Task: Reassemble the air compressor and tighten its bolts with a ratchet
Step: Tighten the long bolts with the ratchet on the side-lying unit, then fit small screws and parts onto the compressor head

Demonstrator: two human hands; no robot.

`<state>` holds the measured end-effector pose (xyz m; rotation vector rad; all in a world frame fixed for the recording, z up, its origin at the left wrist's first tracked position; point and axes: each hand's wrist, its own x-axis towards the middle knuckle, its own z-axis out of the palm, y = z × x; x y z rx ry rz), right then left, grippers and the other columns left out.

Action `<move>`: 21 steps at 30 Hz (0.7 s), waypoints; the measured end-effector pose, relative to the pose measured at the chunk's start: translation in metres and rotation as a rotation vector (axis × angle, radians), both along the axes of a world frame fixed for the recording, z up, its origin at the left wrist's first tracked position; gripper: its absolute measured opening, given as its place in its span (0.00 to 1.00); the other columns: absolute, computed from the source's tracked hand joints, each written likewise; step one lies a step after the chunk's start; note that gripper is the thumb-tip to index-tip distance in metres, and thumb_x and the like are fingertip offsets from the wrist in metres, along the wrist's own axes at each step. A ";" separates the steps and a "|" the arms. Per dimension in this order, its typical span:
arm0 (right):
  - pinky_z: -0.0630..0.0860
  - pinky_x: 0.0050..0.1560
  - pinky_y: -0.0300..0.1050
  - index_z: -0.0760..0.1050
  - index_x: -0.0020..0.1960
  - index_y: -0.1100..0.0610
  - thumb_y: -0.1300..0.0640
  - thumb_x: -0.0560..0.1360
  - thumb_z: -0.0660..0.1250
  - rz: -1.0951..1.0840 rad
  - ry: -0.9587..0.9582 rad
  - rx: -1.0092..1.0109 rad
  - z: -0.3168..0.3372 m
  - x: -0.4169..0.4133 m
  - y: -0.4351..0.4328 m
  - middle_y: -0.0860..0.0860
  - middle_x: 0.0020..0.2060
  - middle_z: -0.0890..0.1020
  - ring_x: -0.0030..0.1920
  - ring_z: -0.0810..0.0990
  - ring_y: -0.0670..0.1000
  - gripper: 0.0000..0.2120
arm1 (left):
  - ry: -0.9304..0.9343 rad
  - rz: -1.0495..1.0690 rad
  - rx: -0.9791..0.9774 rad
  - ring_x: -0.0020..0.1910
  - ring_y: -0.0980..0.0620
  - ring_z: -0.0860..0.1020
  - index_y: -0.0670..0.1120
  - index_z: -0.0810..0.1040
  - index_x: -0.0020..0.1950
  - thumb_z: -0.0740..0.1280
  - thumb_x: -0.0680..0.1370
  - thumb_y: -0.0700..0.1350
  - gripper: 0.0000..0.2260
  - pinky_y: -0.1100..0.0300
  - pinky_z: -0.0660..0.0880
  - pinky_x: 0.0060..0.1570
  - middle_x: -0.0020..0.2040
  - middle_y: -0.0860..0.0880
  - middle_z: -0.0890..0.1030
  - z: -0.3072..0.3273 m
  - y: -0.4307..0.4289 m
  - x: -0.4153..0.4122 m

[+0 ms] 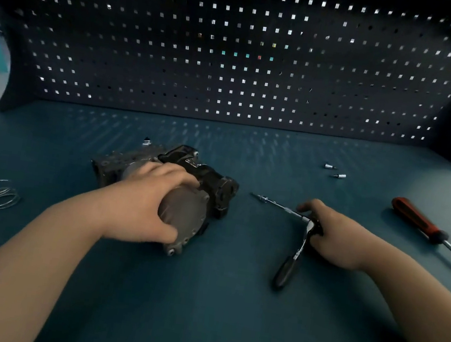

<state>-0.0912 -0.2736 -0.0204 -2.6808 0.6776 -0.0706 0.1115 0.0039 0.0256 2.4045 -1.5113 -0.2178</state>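
Observation:
The air compressor (201, 185), grey and black metal, lies on its side on the blue bench top (197, 313), left of centre. My left hand (143, 205) grips its round grey end cover, fingers over the top and thumb below. To its right lies the ratchet (294, 251), black handle toward me, with a long extension bar (277, 204) pointing left toward the compressor. My right hand (334, 237) holds the ratchet at its head, fingers curled round it.
A red-handled screwdriver (418, 221) lies at the right. Two small sockets (334, 171) sit behind the ratchet, and another small bit (147, 141) behind the compressor. A wire spring (1, 194) rests at the left. A dark pegboard (235, 55) walls off the back.

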 end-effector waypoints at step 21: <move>0.74 0.46 0.50 0.74 0.56 0.54 0.45 0.79 0.56 -0.025 -0.349 -0.008 0.027 0.109 0.112 0.55 0.49 0.81 0.47 0.77 0.58 0.15 | -0.052 -0.010 -0.419 0.69 0.70 0.46 0.68 0.64 0.61 0.76 0.68 0.54 0.29 0.68 0.46 0.67 0.61 0.78 0.58 -0.033 -0.001 0.009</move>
